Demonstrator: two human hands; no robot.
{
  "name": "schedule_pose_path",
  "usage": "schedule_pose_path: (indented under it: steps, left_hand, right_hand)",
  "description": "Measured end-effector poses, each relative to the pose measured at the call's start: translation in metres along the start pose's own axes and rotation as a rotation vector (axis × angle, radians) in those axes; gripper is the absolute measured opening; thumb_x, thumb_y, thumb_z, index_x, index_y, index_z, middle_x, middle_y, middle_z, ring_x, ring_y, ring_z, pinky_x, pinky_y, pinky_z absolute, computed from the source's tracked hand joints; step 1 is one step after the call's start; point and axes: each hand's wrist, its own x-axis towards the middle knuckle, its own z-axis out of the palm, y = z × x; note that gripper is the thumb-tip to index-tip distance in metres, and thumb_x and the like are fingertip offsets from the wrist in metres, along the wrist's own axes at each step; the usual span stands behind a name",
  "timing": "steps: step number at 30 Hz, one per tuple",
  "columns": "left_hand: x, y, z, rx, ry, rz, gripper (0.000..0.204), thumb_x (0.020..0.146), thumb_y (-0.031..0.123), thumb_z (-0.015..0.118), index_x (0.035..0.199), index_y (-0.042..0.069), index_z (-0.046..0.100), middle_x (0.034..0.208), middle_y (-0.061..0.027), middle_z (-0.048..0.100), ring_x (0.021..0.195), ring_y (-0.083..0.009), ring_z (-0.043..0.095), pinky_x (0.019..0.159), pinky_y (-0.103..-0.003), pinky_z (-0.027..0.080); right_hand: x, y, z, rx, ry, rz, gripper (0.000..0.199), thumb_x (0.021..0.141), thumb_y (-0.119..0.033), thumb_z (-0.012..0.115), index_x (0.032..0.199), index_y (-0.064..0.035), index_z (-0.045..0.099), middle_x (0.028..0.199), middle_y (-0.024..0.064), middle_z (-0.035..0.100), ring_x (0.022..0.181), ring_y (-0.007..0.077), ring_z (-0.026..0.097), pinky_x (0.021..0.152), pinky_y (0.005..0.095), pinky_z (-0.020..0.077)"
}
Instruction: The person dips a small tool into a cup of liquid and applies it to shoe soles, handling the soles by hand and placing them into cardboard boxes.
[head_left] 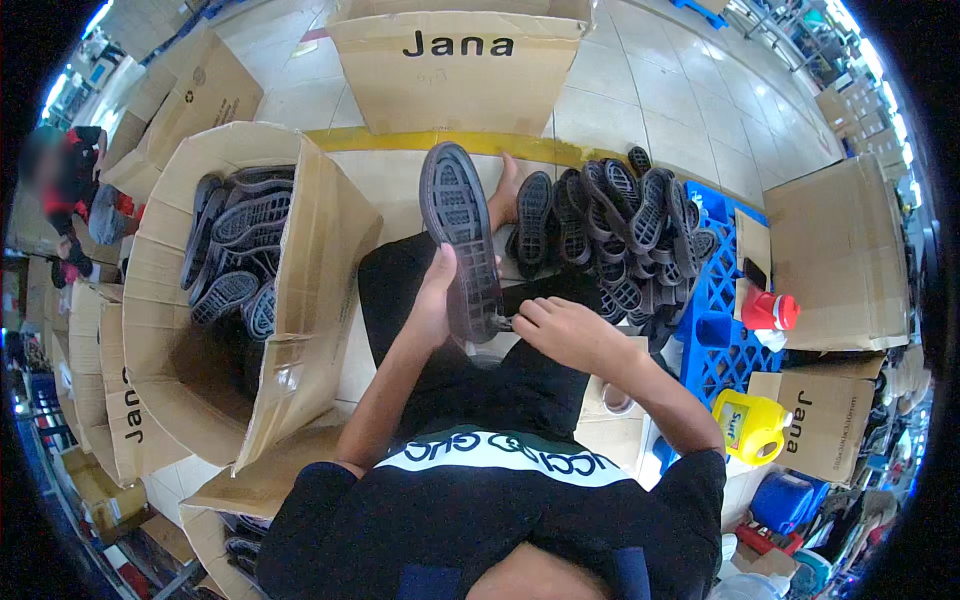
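A long dark grey shoe sole stands up in front of me, its gridded hollow side facing me. My left hand is closed on its left edge near the lower end, thumb against the side. My right hand is closed in a pinch at the right of that lower end. A small thin piece sticks out from its fingertips and meets the sole's edge; its kind is too small to make out. Beyond my right hand, many similar soles lie heaped on the floor.
A cardboard box at the left holds more soles. Another box stands ahead. At the right are a blue plastic pallet, a red-capped container, a yellow jug and upright cardboard. A person is at the far left.
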Motion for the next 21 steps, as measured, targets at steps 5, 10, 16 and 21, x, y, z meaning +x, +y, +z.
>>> schedule_pose_path:
  steps: [5, 10, 16, 21]
  left_hand:
    - [0.001, 0.003, -0.003, -0.043, 0.017, -0.012, 0.066, 0.097, 0.055, 0.023, 0.129, 0.001, 0.044, 0.117, -0.0155, 0.059, 0.103, -0.0244, 0.059, 0.088, -0.040, 0.050]
    - [0.000, 0.000, -0.009, -0.134, -0.071, -0.024, 0.067, 0.097, 0.055, 0.023, 0.130, 0.001, 0.044, 0.118, -0.0154, 0.058, 0.105, -0.0250, 0.059, 0.090, -0.040, 0.048]
    - [-0.003, -0.011, -0.013, -0.140, -0.068, -0.062, 0.061, 0.097, 0.053, 0.028, 0.129, 0.003, 0.045, 0.120, -0.0106, 0.058, 0.108, -0.0205, 0.058, 0.095, -0.036, 0.045]
    - [-0.005, -0.014, -0.012, -0.172, -0.066, -0.068, 0.059, 0.097, 0.052, 0.029, 0.128, 0.004, 0.046, 0.120, -0.0087, 0.058, 0.107, -0.0190, 0.058, 0.094, -0.036, 0.045]
  right_hand:
    - [0.004, -0.012, 0.009, 0.323, -0.032, 0.080, 0.015, 0.087, -0.011, 0.058, 0.095, 0.0004, 0.052, 0.092, 0.0131, 0.053, 0.084, 0.0280, 0.059, 0.071, 0.0346, 0.0495]
    - [0.018, -0.017, 0.003, 0.688, 0.331, 0.284, 0.012, 0.085, -0.006, 0.063, 0.093, -0.0003, 0.057, 0.092, 0.0123, 0.059, 0.079, 0.0250, 0.061, 0.068, 0.0315, 0.0499]
    - [0.038, -0.009, 0.003, 0.637, 0.707, 0.533, 0.015, 0.079, 0.000, 0.067, 0.093, -0.0006, 0.060, 0.096, 0.0116, 0.063, 0.080, 0.0206, 0.064, 0.068, 0.0274, 0.0513]
    - [0.050, -0.003, 0.003, 0.251, 0.628, 0.296, 0.026, 0.075, 0.001, 0.065, 0.099, 0.0004, 0.057, 0.105, 0.0155, 0.058, 0.092, 0.0309, 0.061, 0.079, 0.0351, 0.0522]
